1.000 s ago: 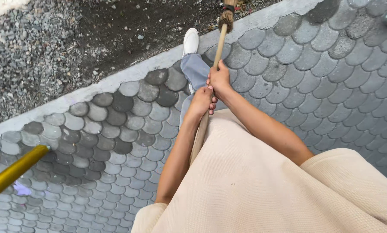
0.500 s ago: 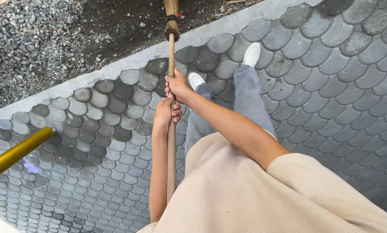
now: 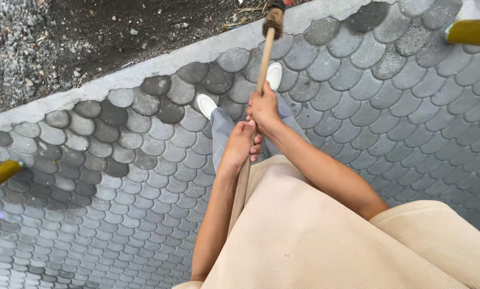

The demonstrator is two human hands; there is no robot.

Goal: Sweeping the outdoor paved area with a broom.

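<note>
Standing on the grey scale-patterned paving [image 3: 117, 214], we grip the wooden broom handle [image 3: 265, 51] with both fists, right hand [image 3: 263, 109] above left hand [image 3: 241, 145], white shoes [image 3: 206, 104] beside it, yellow bars [image 3: 473, 32] well off either side.

We hold both arms stretched forward and down, bare below short beige sleeves. Our right hand [image 3: 262, 109] sits farther out, fingers curled tight into a closed grip, knuckles up. Our left hand [image 3: 241, 143] closes just behind and below it, almost touching, wrist straight. Both forearms converge, the right elbow bent slightly outward.
</note>
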